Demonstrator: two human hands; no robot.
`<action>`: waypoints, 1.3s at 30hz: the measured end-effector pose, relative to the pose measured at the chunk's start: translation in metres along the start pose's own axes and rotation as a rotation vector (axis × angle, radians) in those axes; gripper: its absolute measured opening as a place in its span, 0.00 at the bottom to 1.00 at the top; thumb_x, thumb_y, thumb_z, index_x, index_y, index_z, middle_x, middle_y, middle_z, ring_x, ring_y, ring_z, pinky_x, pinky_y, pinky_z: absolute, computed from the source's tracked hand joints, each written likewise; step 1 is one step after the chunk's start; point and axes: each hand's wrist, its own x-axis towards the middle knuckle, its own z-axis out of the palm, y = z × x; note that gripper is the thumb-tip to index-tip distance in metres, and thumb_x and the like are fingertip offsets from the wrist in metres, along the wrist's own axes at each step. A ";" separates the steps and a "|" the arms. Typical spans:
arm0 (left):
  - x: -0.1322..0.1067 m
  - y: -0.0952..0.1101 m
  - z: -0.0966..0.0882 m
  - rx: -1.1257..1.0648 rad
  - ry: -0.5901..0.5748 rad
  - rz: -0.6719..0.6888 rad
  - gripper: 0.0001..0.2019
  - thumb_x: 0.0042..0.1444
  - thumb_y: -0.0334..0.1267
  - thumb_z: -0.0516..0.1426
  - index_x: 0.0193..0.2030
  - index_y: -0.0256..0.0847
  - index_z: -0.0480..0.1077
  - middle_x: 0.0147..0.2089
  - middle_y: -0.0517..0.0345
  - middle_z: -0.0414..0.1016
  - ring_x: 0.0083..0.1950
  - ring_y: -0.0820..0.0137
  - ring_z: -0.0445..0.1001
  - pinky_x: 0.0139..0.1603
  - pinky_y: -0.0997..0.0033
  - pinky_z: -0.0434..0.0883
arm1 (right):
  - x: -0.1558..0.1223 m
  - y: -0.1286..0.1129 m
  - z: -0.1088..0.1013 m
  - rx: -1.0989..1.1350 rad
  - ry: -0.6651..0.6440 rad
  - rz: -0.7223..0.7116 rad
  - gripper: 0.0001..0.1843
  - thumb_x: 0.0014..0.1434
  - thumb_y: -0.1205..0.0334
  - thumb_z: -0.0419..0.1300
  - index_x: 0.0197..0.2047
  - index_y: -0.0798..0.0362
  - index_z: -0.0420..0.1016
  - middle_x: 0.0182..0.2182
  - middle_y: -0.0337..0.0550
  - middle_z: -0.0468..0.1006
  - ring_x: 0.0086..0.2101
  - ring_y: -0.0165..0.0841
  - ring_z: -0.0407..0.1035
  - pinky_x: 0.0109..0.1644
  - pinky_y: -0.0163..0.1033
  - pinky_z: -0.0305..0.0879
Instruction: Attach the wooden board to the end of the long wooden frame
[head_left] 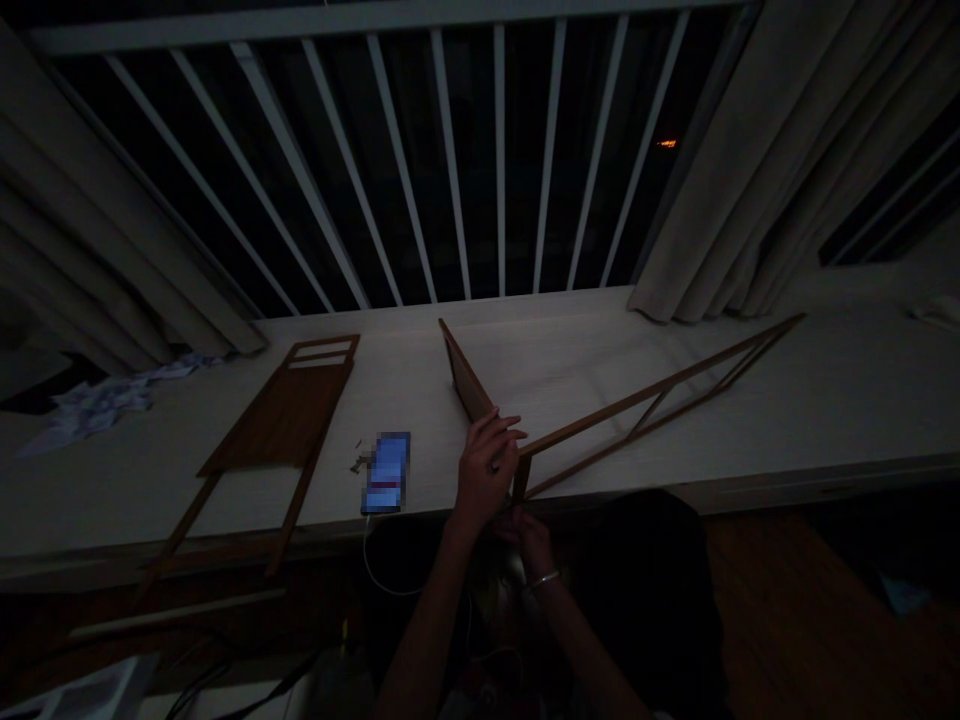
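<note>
Fingers (504, 428) of the left hand (486, 470) curl over one slatted wooden frame (645, 395), held tilted over the counter (825, 400), its long rails reaching right. Fingers (517, 525) of the right hand (527, 540) sit at its lower corner, their grip too dark to tell. One second wooden frame (277, 420) lies flat to the left, with one blurred phone (386, 472) and its white cable (379, 570) between the two.
</note>
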 end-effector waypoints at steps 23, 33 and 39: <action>0.000 -0.004 -0.006 0.045 -0.091 0.051 0.08 0.51 0.35 0.55 0.40 0.42 0.68 0.52 0.56 0.67 0.60 0.64 0.53 0.58 0.54 0.57 | -0.010 -0.004 0.002 0.295 -0.036 0.150 0.15 0.40 0.53 0.66 0.28 0.54 0.71 0.26 0.41 0.77 0.30 0.35 0.72 0.39 0.43 0.67; 0.000 -0.005 -0.004 0.039 -0.080 0.052 0.06 0.52 0.34 0.54 0.38 0.42 0.68 0.51 0.56 0.67 0.60 0.64 0.53 0.58 0.54 0.57 | -0.004 -0.002 -0.004 0.292 -0.095 0.201 0.14 0.41 0.53 0.65 0.26 0.54 0.71 0.26 0.40 0.76 0.30 0.34 0.72 0.41 0.42 0.66; 0.000 -0.010 -0.006 0.041 -0.098 0.070 0.06 0.52 0.35 0.55 0.37 0.42 0.68 0.50 0.56 0.68 0.60 0.64 0.54 0.58 0.53 0.56 | -0.004 0.004 -0.006 0.110 -0.113 -0.010 0.16 0.43 0.49 0.63 0.28 0.53 0.72 0.28 0.41 0.75 0.30 0.33 0.69 0.41 0.42 0.65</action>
